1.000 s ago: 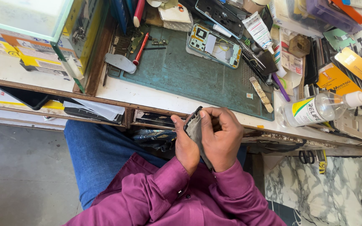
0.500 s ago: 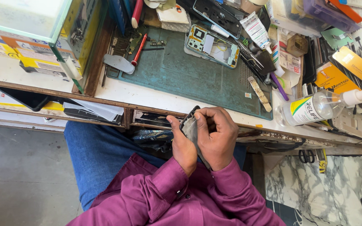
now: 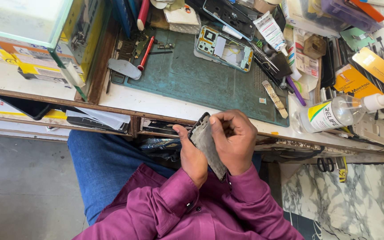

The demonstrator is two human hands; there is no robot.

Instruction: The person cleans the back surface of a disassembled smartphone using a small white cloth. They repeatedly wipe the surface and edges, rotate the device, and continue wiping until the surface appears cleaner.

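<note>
The person wears a long-sleeved shirt of plain magenta-purple woven cloth (image 3: 165, 213). Both sleeves run down to the wrists and end in buttoned cuffs; the left cuff (image 3: 181, 189) shows two small dark round buttons set close together near its edge, and the right cuff (image 3: 250, 178) has a stitched hem and folds loosely around the wrist. The cloth creases in soft folds along both forearms and across the chest. Below the shirt, the legs are covered by blue denim trousers (image 3: 103, 164), mid-blue and unpatterned. The left hand (image 3: 192, 153) and the right hand (image 3: 232, 140) are bare, with no rings, watch or gloves visible.
</note>
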